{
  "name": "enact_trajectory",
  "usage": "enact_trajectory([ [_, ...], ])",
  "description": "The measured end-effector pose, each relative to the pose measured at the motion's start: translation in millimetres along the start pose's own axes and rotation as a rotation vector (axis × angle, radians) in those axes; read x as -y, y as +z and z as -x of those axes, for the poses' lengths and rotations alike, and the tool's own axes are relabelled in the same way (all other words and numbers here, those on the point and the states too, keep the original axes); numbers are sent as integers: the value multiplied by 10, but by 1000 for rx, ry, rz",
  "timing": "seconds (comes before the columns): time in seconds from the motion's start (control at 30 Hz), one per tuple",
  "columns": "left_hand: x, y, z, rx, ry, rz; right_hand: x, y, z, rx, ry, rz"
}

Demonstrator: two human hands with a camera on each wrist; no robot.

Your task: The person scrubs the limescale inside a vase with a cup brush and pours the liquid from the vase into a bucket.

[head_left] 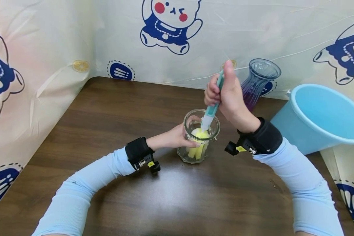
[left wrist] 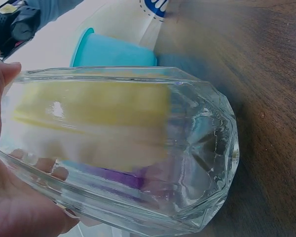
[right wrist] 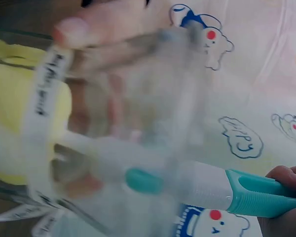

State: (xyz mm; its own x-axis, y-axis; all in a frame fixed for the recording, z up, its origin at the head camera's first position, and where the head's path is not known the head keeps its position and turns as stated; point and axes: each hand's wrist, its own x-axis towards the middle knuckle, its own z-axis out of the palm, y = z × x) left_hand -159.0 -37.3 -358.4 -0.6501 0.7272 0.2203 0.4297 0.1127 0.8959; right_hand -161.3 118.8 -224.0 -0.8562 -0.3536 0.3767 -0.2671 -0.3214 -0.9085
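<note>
A clear, faceted glass vase (head_left: pixel 191 160) stands on the table, tilted slightly. Around its upper side my left hand (head_left: pixel 174 137) curls, thumb in front and fingers behind. My right hand (head_left: pixel 230 95) grips the teal and white handle (head_left: pixel 211 110) of a bottle brush, thumb pointing up along it. The brush's yellow and white sponge head (left wrist: pixel 93 108) is down inside the vase, seen through the glass in the left wrist view. A white ribbon with dark lettering (right wrist: pixel 42 103) is tied round the vase neck in the right wrist view.
Behind my right hand stands a blue and purple glass vase (head_left: pixel 261 75), partly hidden by it. A light blue bucket (head_left: pixel 301 131) is at the table's right edge, beside my right forearm. Patterned white sheeting (head_left: pixel 224 32) hangs behind the brown table (head_left: pixel 129 108).
</note>
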Motion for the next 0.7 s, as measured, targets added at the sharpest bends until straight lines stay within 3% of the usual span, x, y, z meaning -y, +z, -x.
enact_trajectory([
  [0.37,3,1,-5,20,-22,35,416,-93,-48,-83,-113,-105],
  [0.7,10,-3,-5,13,-22,56,339,-103,13,-157,-124,-143],
])
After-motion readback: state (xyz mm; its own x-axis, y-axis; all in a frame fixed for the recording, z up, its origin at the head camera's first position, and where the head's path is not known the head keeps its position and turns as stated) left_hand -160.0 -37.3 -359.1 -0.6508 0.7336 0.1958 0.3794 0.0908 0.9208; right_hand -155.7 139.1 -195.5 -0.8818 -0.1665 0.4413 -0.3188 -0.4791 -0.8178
